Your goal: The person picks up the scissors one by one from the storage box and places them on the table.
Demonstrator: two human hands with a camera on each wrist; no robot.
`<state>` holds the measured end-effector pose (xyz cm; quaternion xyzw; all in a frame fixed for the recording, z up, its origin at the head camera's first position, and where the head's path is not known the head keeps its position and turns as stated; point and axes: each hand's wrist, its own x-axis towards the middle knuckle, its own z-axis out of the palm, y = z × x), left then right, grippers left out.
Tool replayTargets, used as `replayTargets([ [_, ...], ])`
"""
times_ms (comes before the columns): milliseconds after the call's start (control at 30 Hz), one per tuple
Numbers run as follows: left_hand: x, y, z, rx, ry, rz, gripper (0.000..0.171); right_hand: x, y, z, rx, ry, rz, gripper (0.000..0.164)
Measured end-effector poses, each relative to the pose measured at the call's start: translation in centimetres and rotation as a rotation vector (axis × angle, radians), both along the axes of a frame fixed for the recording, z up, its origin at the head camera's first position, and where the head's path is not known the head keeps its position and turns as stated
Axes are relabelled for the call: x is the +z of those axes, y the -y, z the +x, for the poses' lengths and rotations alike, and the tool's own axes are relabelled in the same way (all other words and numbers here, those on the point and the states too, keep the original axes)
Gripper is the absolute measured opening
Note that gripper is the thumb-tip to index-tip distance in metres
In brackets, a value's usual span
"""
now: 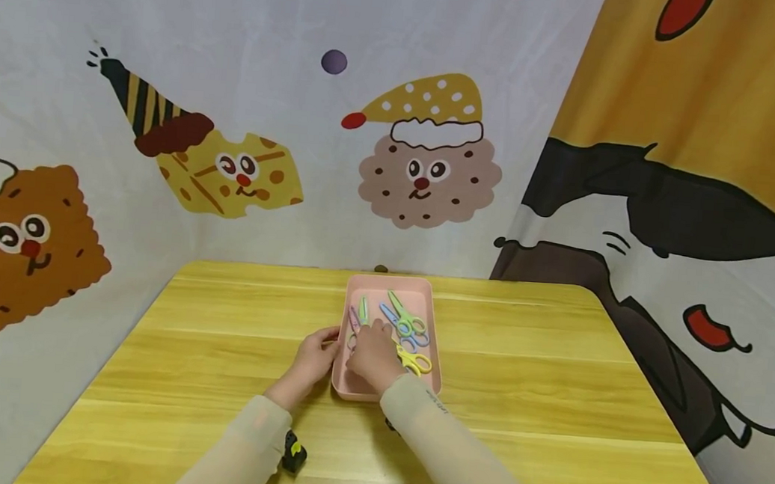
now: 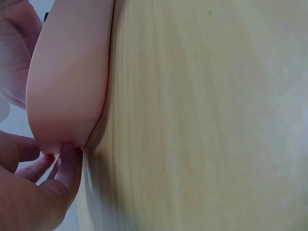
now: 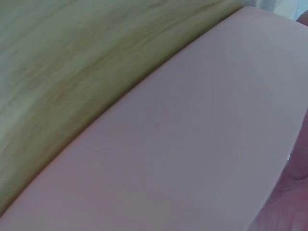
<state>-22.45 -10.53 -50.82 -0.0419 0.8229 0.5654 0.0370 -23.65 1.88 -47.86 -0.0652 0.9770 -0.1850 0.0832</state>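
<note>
A pink tray [image 1: 436,373] holds several pairs of scissors. My left hand [image 1: 315,357] pinches its left side wall, the thumb on the outside in the left wrist view, where the tray wall [image 2: 72,82] fills the upper left. Inside the tray, my right hand [image 1: 376,354] reaches down over the scissors; its fingertips and whatever they touch are hidden. Just past that hand lie pink scissors [image 1: 354,318] and light green scissors [image 1: 364,309]. To its right are green scissors [image 1: 398,304] across blue scissors [image 1: 389,314], with yellow scissors [image 1: 413,360] nearer.
The tray stands on a wooden table [image 1: 527,372], near its far edge. A cloth backdrop [image 1: 273,39] with cartoon figures hangs behind. A black device [image 1: 293,453] is at the left wrist. In the right wrist view, the tray's outer wall [image 3: 168,134] blocks most of the sight.
</note>
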Motion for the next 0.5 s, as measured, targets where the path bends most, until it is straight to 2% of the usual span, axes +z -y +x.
replayTargets([
  [200,0.07,-0.05,0.09,0.005,-0.007,-0.006,0.036,0.04,-0.16,0.10,-0.007,0.001,0.006,0.048],
  [500,0.12,-0.13,0.11,0.012,-0.015,-0.001,0.036,0.26,-0.31,0.08,-0.021,0.014,-0.024,0.043],
])
